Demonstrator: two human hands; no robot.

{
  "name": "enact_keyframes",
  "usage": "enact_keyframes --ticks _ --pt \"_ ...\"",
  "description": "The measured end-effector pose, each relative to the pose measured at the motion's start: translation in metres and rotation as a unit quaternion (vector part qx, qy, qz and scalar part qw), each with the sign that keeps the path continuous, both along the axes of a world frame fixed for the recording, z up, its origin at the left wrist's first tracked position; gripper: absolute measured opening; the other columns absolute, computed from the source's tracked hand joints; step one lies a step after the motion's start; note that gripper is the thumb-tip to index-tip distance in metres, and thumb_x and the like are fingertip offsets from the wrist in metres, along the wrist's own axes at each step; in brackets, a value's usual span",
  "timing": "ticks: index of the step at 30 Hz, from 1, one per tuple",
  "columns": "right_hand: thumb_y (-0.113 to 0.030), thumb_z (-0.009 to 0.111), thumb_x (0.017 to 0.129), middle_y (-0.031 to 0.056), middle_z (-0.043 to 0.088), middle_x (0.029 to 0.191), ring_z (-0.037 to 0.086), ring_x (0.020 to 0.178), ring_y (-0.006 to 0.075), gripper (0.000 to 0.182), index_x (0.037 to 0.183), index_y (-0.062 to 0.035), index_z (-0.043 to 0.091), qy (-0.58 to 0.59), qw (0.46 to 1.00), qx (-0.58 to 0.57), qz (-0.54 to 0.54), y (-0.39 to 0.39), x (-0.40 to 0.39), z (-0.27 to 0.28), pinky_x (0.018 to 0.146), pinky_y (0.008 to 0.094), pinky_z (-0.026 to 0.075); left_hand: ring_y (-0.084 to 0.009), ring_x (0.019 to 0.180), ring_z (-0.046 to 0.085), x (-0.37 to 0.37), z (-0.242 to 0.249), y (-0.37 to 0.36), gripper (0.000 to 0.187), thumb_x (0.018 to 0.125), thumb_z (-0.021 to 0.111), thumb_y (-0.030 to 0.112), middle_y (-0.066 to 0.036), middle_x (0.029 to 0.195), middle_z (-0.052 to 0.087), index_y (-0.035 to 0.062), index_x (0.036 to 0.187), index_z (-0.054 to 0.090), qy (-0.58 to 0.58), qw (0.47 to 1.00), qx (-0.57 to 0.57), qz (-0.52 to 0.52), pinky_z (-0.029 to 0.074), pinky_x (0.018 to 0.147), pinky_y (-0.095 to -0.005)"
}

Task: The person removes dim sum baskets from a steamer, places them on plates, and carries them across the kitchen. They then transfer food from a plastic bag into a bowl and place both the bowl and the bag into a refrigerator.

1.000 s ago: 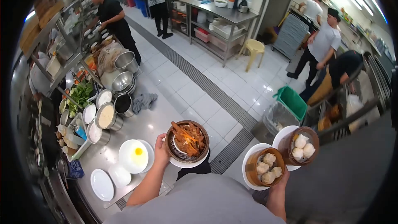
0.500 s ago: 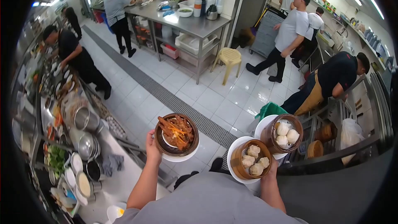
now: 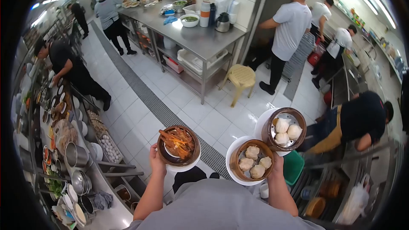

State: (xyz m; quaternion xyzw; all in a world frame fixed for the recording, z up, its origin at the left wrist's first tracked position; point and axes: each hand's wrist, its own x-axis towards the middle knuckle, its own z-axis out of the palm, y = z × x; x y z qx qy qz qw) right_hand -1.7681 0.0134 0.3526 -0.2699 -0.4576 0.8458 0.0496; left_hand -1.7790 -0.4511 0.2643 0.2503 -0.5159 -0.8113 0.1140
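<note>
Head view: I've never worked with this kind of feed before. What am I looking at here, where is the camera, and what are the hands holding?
There is no machine. The one picture comes from a camera on a person's head, looking forward and down through a wide lens that bends the edges.

The left hand holds a white plate with a bamboo steamer of brown sauced food. The right hand carries two plates: a steamer of four pale dumplings nearer the body, and a steamer of three white buns beyond it.

Below is a white tiled floor with a floor drain grate. Ahead stand a steel table bearing bowls and jugs, and a yellow stool. To the left, a counter with pots. Several other people work around the kitchen.
</note>
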Motion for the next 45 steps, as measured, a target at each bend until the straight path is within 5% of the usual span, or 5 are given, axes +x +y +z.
enact_keyframes --ticks 14,34,36,41,45 --pt "-0.014 0.059 0.097 0.0157 0.07 0.116 0.07 0.102 0.0289 0.032 0.125 0.0011 0.06 -0.016 0.995 -0.092 0.042 -0.027 -0.33 -0.029 0.09 0.0437 0.06 -0.0158 0.094 0.062 -0.391 -0.144 -0.003 0.027 0.104 0.043 0.008 -0.01 0.104 0.066 0.0035 0.13 0.05 0.022 0.99 -0.138 0.025 0.051 0.086 -0.0304" --pt "-0.017 0.062 0.097 0.0156 0.07 0.116 0.071 0.101 0.0269 0.034 0.124 0.0033 0.063 -0.082 0.98 0.025 0.179 -0.047 -0.693 -0.064 0.088 0.0405 0.059 -0.0302 0.126 0.056 -0.784 -0.12 0.032 0.042 0.103 0.047 0.01 -0.02 0.134 0.058 0.0019 0.144 0.044 -0.114 0.986 -0.11 0.061 0.042 0.108 -0.0399" --pt "-0.014 0.072 0.092 0.0108 0.066 0.125 0.067 0.109 0.0221 0.044 0.133 -0.0009 0.06 -0.045 0.977 -0.019 0.206 -0.054 -0.733 -0.07 0.091 0.0376 0.057 -0.0287 0.126 0.056 -0.79 -0.092 0.039 0.044 0.101 0.05 0.011 -0.017 0.133 0.059 0.002 0.144 0.044 -0.149 0.946 -0.26 0.127 0.043 0.107 -0.0408" --pt "-0.019 0.076 0.093 0.0086 0.062 0.135 0.063 0.118 0.0227 0.056 0.141 -0.0025 0.054 0.004 0.964 -0.05 0.262 -0.068 -0.8 -0.089 0.099 0.0388 0.054 -0.0247 0.136 0.051 -0.716 0.005 0.113 0.062 0.102 0.056 0.044 -0.014 0.146 0.052 0.0111 0.152 0.041 -0.05 0.96 0.184 -0.205 0.047 0.108 -0.0449" --pt "-0.016 0.075 0.092 0.0078 0.065 0.125 0.066 0.109 0.0228 0.051 0.138 -0.0048 0.056 -0.032 0.962 -0.031 0.268 -0.091 -0.83 -0.109 0.093 0.0389 0.057 -0.0244 0.13 0.056 -0.719 -0.004 0.154 0.045 0.108 0.05 0.034 -0.01 0.141 0.058 0.0095 0.146 0.047 -0.037 0.96 0.263 -0.087 0.049 0.108 -0.0419"
